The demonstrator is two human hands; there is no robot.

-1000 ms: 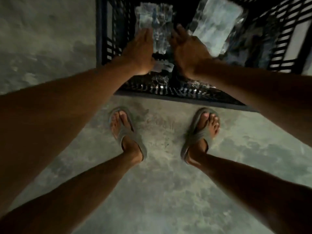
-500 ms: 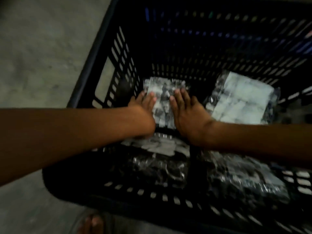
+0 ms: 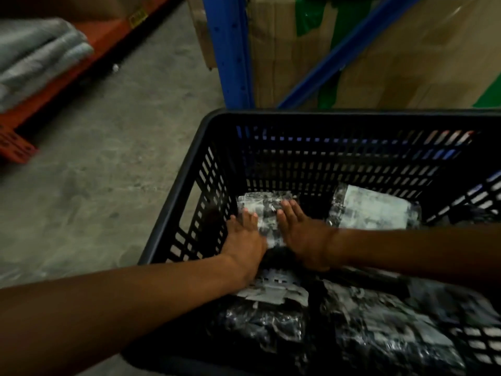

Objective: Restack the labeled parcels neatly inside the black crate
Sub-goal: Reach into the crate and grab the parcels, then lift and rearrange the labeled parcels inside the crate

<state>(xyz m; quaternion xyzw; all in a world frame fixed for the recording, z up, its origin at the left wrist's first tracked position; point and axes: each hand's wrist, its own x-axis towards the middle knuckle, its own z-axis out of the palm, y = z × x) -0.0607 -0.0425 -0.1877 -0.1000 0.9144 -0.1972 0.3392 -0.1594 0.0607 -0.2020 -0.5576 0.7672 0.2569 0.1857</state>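
While both hands press flat (fingers [image 3: 250, 217] outstretched, gripping nothing), parcel [image 3: 267, 213] between them, crate [image 3: 189, 169]

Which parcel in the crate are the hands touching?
The far-left parcel: both hands press flat on it, while the labelled parcel beside it lies untouched.

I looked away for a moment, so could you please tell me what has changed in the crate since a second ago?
Little in the black crate: the view tilted up from the feet to the shelving. Both hands, left hand and right hand, still lie flat on the same labeled parcel, nothing lifted or released. The other parcel stayed put.
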